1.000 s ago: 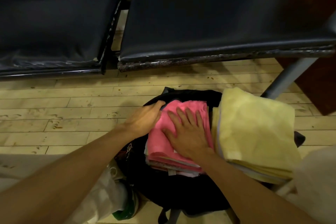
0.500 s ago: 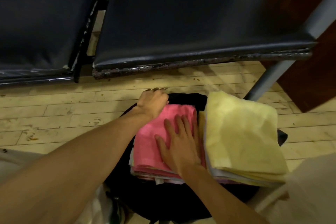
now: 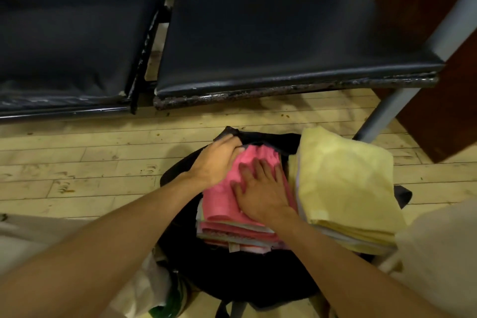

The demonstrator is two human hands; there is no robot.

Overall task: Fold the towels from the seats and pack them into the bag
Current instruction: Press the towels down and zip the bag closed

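Leftmost, a dark padded seat stands beside a second dark seat, both on a pale plank floor. Low at the near left edge lies some pale plastic wrapping with a green patch. Just in front of the seats a black bag sits open on the floor. The left hand reaches in from the left, its grip narrow, with fingers curled over the far rim of the bag where the rim meets the back edge of the pink towel. That towel tops a folded stack of towels whose far end goes down into the bag's mouth while its layered near edge still shows above it. The right hand lies flat on the pink towel, fingers straight and spread, pressing down, its grip wide and holding nothing. Touching that stack on its right, a second folded pile topped by a yellow towel rests on the bag's right side. Farther right rise a grey metal leg and a brown wooden panel.
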